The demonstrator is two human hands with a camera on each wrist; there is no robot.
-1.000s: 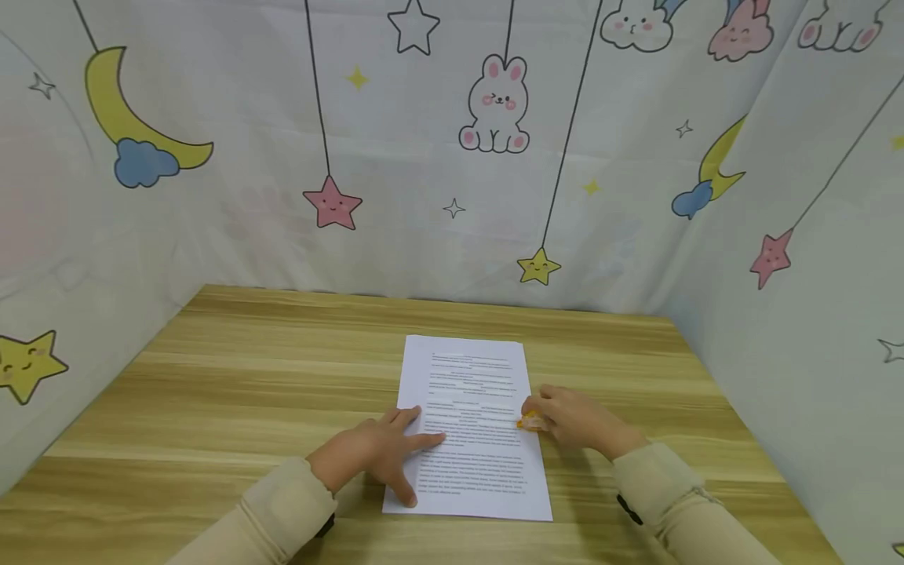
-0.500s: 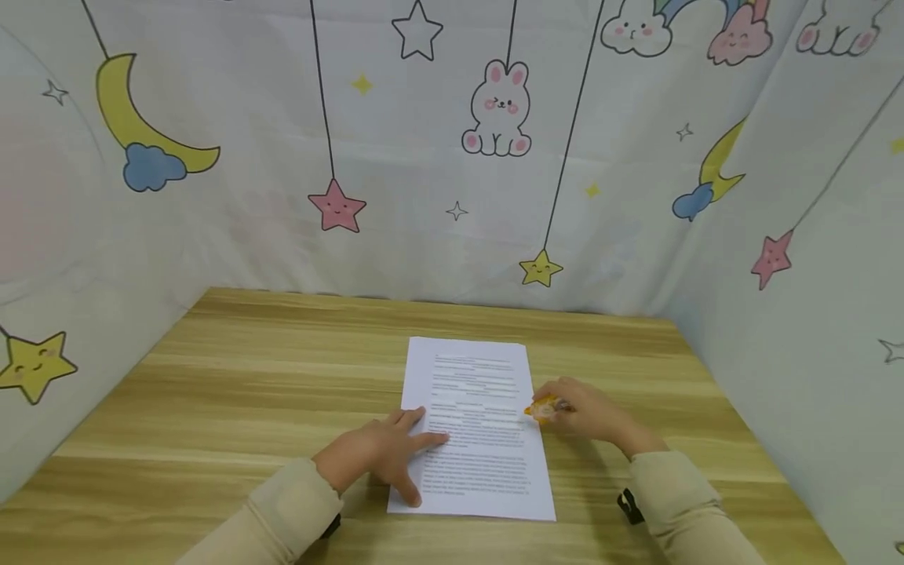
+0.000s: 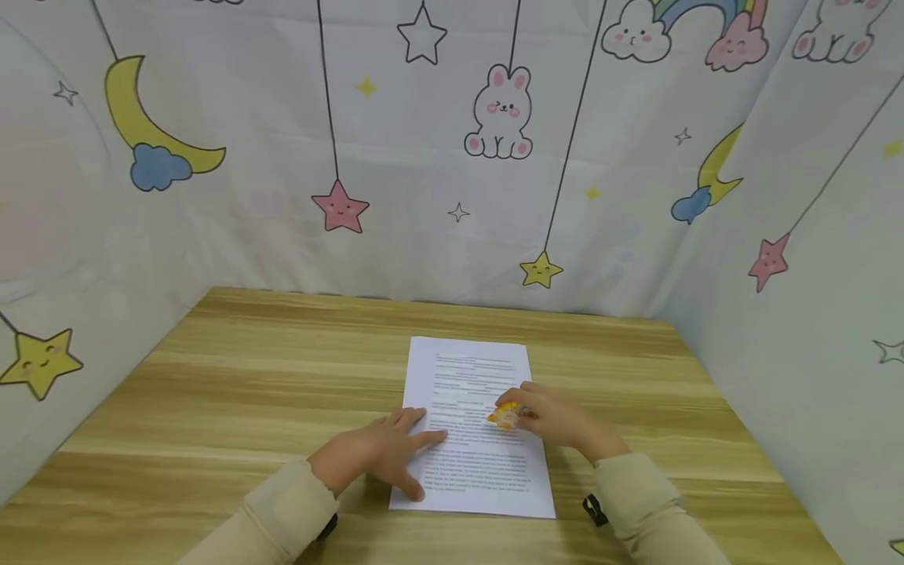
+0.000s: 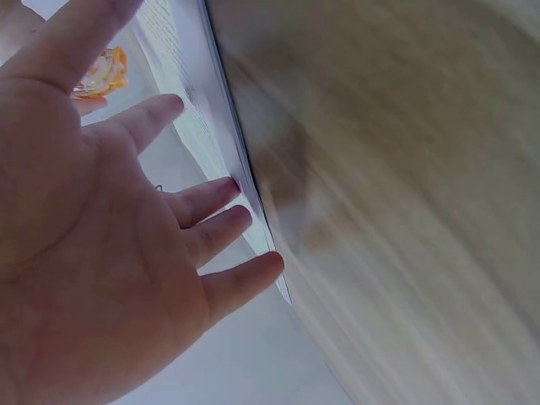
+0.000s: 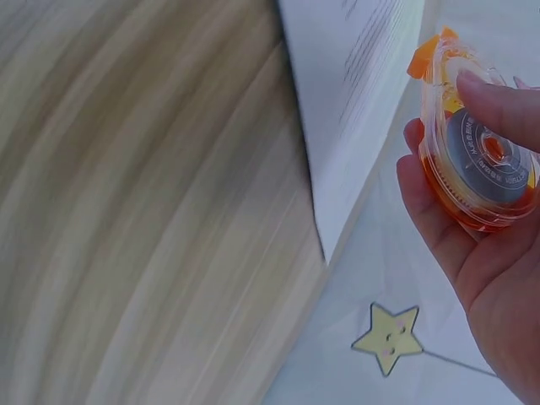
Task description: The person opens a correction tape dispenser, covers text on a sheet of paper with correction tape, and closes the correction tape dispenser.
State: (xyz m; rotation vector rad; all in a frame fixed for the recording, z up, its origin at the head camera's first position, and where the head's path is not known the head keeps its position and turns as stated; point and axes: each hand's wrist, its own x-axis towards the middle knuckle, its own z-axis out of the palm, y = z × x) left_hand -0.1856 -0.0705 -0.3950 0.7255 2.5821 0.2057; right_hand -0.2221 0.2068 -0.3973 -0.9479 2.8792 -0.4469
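A white sheet of printed text [image 3: 480,479] lies on the wooden table, with several text lines broken by white gaps. My left hand [image 3: 384,453] rests on its left side with fingers spread; the left wrist view shows the fingertips [image 4: 268,263] at the paper's edge. My right hand [image 3: 554,416] pinches a correction tape dispenser [image 3: 505,416] between thumb and fingers, over the right middle of the text. In the right wrist view this correction tape [image 5: 485,156] has a clear case, a grey reel and an orange tip pointing away from the palm.
The wood-grain table [image 3: 247,377] extends on both sides of the paper. A white curtain [image 3: 395,259] printed with stars, moons and rabbits encloses the back and sides. A black strap piece [image 3: 595,510] shows under the right sleeve.
My right hand first draws slightly away at the paper's right edge, then moves left over the text with the correction tape. The left hand stays in place on the paper.
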